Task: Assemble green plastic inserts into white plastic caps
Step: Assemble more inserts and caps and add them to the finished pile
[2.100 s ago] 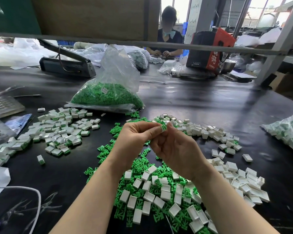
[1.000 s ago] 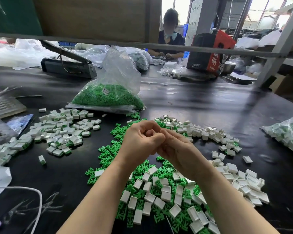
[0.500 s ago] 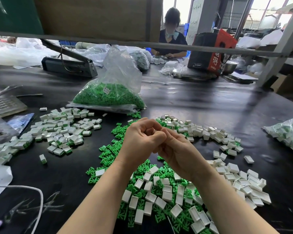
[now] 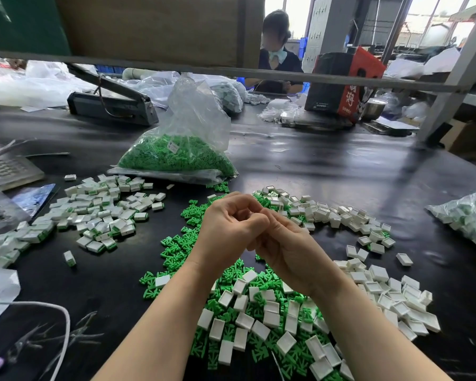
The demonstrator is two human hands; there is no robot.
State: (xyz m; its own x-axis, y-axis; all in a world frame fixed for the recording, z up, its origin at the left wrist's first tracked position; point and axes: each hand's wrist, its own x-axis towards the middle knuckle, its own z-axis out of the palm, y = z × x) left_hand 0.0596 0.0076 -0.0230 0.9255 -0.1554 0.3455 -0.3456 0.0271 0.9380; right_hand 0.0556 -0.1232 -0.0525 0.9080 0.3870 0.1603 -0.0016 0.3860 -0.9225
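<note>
My left hand [image 4: 228, 232] and my right hand [image 4: 289, 248] meet above the table's middle, fingers curled against each other. They pinch a white cap with its green insert between them, and the fingers hide almost all of it. Loose green inserts [image 4: 180, 243] lie scattered under and in front of my hands. Empty white caps [image 4: 382, 292] are heaped among them and to the right. A pile of assembled caps [image 4: 99, 213], white with green edges, sits to the left.
A clear bag of green inserts [image 4: 176, 155] stands behind the piles. Another bag of parts [image 4: 470, 215] lies at the right edge. A heat sealer [image 4: 110, 105], a keypad [image 4: 6, 171] and a white cable [image 4: 63, 325] are at the left. A person [image 4: 275, 59] works across the table.
Two seconds ago the cap showed between my raised fingertips. My hands have since closed together over it and sunk slightly; over the last second they barely moved.
</note>
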